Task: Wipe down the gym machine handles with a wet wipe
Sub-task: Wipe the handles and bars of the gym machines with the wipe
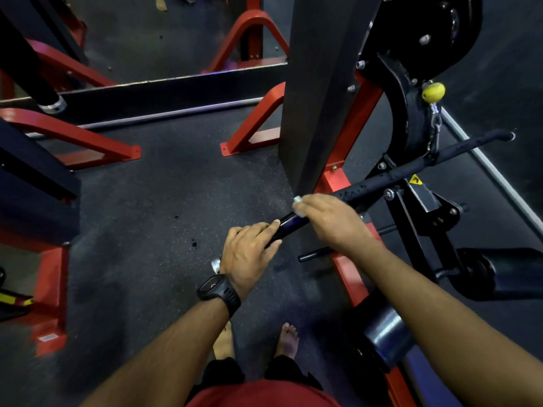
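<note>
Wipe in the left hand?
No, the white wipe sits under the right hand on the bar, while the left hand grips the bar's near end with no wipe showing.

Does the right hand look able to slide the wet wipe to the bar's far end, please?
Probably not in one pass: the right hand holds the wet wipe on the bar, but the chain hooks on midway and blocks the slide.
</note>
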Demonstrator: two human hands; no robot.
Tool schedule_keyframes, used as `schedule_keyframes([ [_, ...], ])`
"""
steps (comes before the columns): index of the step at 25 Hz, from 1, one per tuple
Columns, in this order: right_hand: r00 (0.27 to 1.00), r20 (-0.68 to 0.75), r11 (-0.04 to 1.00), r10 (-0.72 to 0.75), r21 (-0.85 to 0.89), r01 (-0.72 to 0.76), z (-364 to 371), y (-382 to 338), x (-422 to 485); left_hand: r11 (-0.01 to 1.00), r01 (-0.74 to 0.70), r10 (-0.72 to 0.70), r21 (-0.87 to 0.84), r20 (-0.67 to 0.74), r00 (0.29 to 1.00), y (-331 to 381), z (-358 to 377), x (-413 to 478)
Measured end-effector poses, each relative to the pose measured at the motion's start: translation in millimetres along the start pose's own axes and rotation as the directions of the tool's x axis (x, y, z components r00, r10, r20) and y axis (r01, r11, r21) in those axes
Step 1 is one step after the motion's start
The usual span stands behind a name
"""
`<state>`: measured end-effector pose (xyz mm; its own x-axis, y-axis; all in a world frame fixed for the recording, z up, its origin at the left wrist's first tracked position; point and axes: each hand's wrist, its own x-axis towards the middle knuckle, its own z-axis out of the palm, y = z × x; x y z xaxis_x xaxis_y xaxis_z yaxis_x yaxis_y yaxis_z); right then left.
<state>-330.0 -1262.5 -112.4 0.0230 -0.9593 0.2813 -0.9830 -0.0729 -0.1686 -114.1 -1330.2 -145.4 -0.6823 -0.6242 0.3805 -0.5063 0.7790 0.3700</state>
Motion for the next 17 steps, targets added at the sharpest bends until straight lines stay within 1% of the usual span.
schedule_keyframes([
  [1,0.992,-0.049,0.992,0.115,0.055,-0.112,1.3,1.1,-0.8,1.0,0.003,-0.003,0.009,0.004,1.0,1.2,-0.7,0.4],
  [2,0.986,-0.05,0.984,0.162,0.08,-0.157,2.7,-2.9,-1.2,1.0,0.007,-0.007,0.015,0.01,1.0,2.3,-0.9,0.1],
  [4,0.996,-0.068,0.999,0.049,-0.007,-0.05,12.3,-4.6,-11.0,1.0,-0.005,0.004,0.013,0.016,1.0,2.9,0.1,-1.4],
  [5,0.991,-0.121,0.999,0.047,-0.01,-0.048,13.1,0.1,-16.7,1.0,-0.015,0.015,0.009,0.017,1.0,2.4,1.3,-2.7],
  [6,0.96,-0.219,0.985,0.172,0.058,-0.163,12.6,2.0,-22.6,1.0,-0.019,0.018,0.011,0.013,1.0,2.5,2.4,-4.6],
  [7,0.874,-0.311,0.926,0.373,0.189,-0.327,13.7,-1.4,-29.1,1.0,-0.014,0.014,0.021,0.002,1.0,3.6,3.1,-5.7],
  [8,0.75,-0.353,0.823,0.559,0.345,-0.451,16.7,-14.5,-34.9,1.0,-0.008,0.008,0.025,-0.009,1.0,5.2,3.5,-6.0],
  [9,0.62,-0.344,0.698,0.705,0.494,-0.519,23.0,-34.3,-36.0,1.0,-0.005,0.006,0.022,-0.021,1.0,6.6,3.9,-5.0],
  [10,0.506,-0.307,0.571,0.806,0.63,-0.527,30.4,-57.7,-32.0,1.0,-0.007,0.007,0.019,-0.032,0.999,6.3,3.9,-3.9],
  [11,0.405,-0.236,0.432,0.883,0.746,-0.506,36.8,-82.7,-24.0,1.0,-0.012,0.013,0.023,-0.044,0.999,4.8,3.5,-2.4],
  [12,0.326,-0.148,0.294,0.934,0.836,-0.463,42.2,-101.2,-16.5,0.999,-0.02,0.022,0.03,-0.049,0.999,2.4,2.7,-0.2],
  [13,0.267,-0.066,0.174,0.961,0.899,-0.403,44.5,-109.7,-10.9,0.999,-0.029,0.03,0.034,-0.048,0.998,0.0,1.2,2.6],
  [15,0.105,0.119,-0.091,0.987,0.967,-0.239,44.2,-100.2,-1.1,0.999,-0.024,0.025,0.031,-0.032,0.999,-3.5,-1.2,7.2],
  [16,0.055,0.209,-0.197,0.976,0.965,-0.171,46.5,-89.8,2.9,0.999,-0.02,0.02,0.026,-0.017,1.0,-4.2,-1.8,8.0],
  [17,0.052,0.276,-0.269,0.96,0.957,-0.107,45.4,-83.2,5.3,1.0,-0.018,0.019,0.026,-0.011,1.0,-3.8,-1.7,8.2],
])
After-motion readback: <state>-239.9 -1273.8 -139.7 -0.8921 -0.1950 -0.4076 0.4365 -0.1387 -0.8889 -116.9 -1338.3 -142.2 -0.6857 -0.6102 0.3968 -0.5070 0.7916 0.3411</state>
